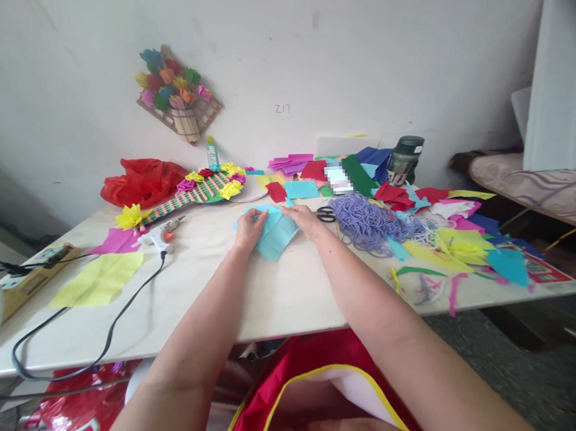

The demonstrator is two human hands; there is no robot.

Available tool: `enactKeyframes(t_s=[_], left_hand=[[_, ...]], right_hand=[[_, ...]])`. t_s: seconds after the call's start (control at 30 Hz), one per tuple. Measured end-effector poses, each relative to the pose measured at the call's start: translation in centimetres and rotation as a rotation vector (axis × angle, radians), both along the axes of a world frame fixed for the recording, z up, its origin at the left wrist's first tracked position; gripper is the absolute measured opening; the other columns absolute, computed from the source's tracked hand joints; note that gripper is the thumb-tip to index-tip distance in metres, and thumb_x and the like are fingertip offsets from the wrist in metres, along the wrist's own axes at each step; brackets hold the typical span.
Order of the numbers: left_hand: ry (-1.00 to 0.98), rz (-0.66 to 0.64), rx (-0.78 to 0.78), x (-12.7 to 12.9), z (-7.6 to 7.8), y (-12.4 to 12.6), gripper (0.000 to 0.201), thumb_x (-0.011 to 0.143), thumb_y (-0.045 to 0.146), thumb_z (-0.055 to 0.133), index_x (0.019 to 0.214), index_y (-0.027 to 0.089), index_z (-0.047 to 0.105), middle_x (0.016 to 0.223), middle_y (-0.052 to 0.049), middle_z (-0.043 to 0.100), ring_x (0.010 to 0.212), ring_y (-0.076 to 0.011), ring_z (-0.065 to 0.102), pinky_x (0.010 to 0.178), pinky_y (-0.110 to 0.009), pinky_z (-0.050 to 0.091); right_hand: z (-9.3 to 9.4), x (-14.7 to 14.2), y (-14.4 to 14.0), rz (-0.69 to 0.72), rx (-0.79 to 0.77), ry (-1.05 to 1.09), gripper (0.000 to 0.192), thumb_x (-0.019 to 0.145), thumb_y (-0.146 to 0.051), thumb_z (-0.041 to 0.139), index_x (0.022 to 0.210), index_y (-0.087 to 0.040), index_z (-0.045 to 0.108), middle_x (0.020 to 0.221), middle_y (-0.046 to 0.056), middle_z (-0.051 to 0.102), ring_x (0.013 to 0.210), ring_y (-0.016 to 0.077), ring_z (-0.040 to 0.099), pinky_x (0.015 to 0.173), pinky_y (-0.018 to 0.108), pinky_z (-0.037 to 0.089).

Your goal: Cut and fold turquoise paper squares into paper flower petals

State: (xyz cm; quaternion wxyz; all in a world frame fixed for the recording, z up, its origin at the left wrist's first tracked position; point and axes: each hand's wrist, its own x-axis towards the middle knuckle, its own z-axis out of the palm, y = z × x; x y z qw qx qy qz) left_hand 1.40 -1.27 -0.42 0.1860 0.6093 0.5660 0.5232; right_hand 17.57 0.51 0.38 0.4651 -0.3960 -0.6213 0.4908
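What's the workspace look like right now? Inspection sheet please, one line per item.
Surface: pale table, crowded on its right half.
Job's things: light blue paper, lying flat.
Clutter: purple cord pile, scissors, glue gun, yellow sheet, paper scraps, flower-trimmed woven piece, red bag.
Hands: left hand and right hand press on the paper's edges.
Cables: black glue gun cord; power strip.
Surroundings: wall flower decoration, green jar.

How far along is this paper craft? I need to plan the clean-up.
Done: a striped woven paper piece with paper flowers lies at the table's back. In hand: left hand and right hand press a light blue paper sheet. Left: uncut coloured paper sheets and lilac cord remain.
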Motion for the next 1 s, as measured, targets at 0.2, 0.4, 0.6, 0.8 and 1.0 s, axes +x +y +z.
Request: enactKeyframes(t_s=[0.2, 0.4, 0.6, 0.8, 1.0], left_hand=[[-0.067, 0.014, 0.001, -0.1, -0.5, 0.5, 0.038, 0.069, 0.052, 0.054, 0.075, 0.015, 0.062, 0.059, 0.001, 0.053, 0.058, -0.0109, 0.044, 0.056, -0.022, 0.036], [0.022, -0.045, -0.001, -0.2, -0.3, 0.2, 0.044, 0.066, 0.058, 0.055, 0.071, 0.015, 0.065, 0.065, -0.001, 0.06, 0.062, -0.0123, 0.049, 0.057, -0.022, 0.036], [0.345, 0.058, -0.022, -0.6, 0.7, -0.5, 0.043, 0.069, 0.058, 0.051, 0.066, 0.018, 0.066, 0.056, -0.001, 0.057, 0.057, -0.0131, 0.047, 0.052, -0.024, 0.028], [0.488, 0.007, -0.007, -0.6, 0.7, -0.4, 0.042, 0.075, 0.054, 0.045, 0.06, 0.018, 0.062, 0.051, 0.001, 0.051, 0.054, -0.0111, 0.041, 0.052, -0.024, 0.025], [0.37, 0.025, 0.009, -0.2, 0.4, -0.3, 0.041, 0.076, 0.052, 0.044, 0.055, 0.017, 0.052, 0.051, 0.003, 0.043, 0.053, -0.0098, 0.036, 0.052, -0.023, 0.024]], right_hand=[[-0.2, -0.1, 0.1, -0.019, -0.1, 0.146, 0.032, 0.05, -0.042, 0.074, 0.058, -0.016, 0.056, 0.049, -0.005, 0.051, 0.05, 0.01, 0.047, 0.055, 0.026, 0.039], [0.0, 0.1, 0.2, 0.022, -0.073, 0.139, 0.029, 0.048, -0.037, 0.074, 0.055, -0.016, 0.056, 0.049, -0.006, 0.051, 0.051, 0.0096, 0.048, 0.059, 0.026, 0.04], [0.4, 0.2, -0.2, 0.111, -0.077, 0.012, 0.027, 0.05, -0.036, 0.073, 0.059, -0.015, 0.059, 0.051, -0.006, 0.055, 0.051, 0.0086, 0.048, 0.056, 0.024, 0.04], [0.5, -0.1, -0.6, 0.113, -0.043, -0.038, 0.019, 0.054, -0.03, 0.07, 0.061, -0.015, 0.06, 0.051, -0.006, 0.054, 0.05, 0.008, 0.047, 0.055, 0.024, 0.039], [0.5, -0.3, -0.5, 0.029, -0.122, 0.128, 0.029, 0.059, -0.038, 0.068, 0.075, -0.015, 0.062, 0.061, -0.001, 0.061, 0.055, 0.0105, 0.053, 0.056, 0.024, 0.042]])
